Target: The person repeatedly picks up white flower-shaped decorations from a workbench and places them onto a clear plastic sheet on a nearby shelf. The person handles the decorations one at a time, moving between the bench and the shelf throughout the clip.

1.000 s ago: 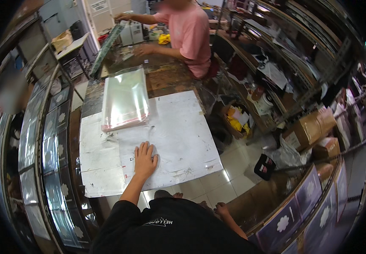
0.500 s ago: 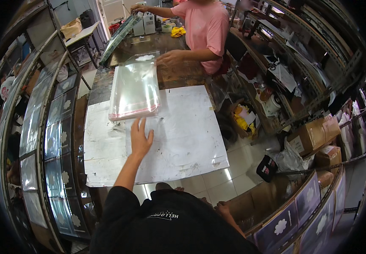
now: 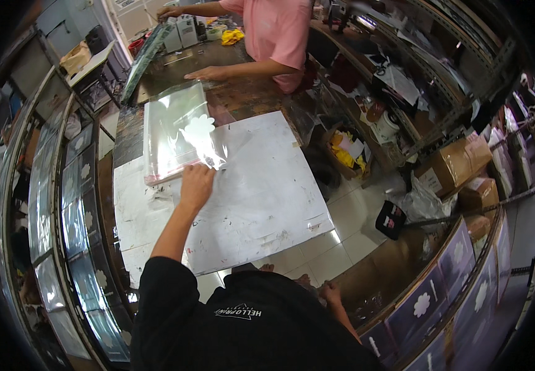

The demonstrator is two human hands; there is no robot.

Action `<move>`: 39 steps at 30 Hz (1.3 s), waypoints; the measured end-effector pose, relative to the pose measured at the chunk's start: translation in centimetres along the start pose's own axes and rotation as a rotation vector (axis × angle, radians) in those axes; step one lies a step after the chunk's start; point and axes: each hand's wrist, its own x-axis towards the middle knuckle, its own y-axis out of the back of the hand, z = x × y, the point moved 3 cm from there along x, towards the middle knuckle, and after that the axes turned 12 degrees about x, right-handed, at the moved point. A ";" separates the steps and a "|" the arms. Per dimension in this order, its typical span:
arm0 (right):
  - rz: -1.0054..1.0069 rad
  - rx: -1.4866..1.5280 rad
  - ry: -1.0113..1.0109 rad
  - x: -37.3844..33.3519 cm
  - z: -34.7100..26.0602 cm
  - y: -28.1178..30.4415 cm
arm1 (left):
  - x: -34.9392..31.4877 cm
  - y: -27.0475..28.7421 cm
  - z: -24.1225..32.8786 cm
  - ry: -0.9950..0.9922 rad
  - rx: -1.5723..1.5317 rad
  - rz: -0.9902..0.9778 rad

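My left hand (image 3: 197,184) is closed on the near edge of a clear plastic bag (image 3: 200,130) printed with a white flower shape. The bag lies slanted over a stack of clear plastic bags (image 3: 159,139), which rests partly on a white sheet (image 3: 261,198) covering the near tabletop. Low on the right, my right hand (image 3: 329,292) hangs beside my body, away from the table. Its fingers are small and hard to make out.
Across the table, a person in pink (image 3: 273,31) holds up a tilted printing frame (image 3: 146,62) with one hand; the other hand (image 3: 208,73) is above the dark tabletop. Drying racks (image 3: 88,204) with flower-printed sheets line the left; more printed sheets (image 3: 422,306) and cardboard boxes (image 3: 453,164) stand right.
My left hand has gone from open to closed on the bag's near edge. The printed bag has come toward me across the stack. The other person's near hand has moved left, away from it.
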 end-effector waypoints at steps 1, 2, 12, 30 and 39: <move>0.014 0.083 0.035 -0.2 -1.6 -0.5 | 0.0 0.7 1.5 -0.079 -0.080 0.009; 0.002 0.175 0.142 -1.4 -4.3 -1.6 | 0.1 1.4 3.4 -0.166 -0.163 0.016; -0.549 0.361 0.579 -13.8 -29.0 -10.3 | -1.2 9.5 23.1 -0.671 -0.462 -0.048; 0.313 0.331 0.639 -13.8 -27.6 18.9 | 2.0 10.4 28.7 -0.498 -1.051 -0.270; 0.904 0.577 0.536 -17.6 -13.2 35.8 | 0.9 1.4 27.9 -0.314 -0.647 -0.210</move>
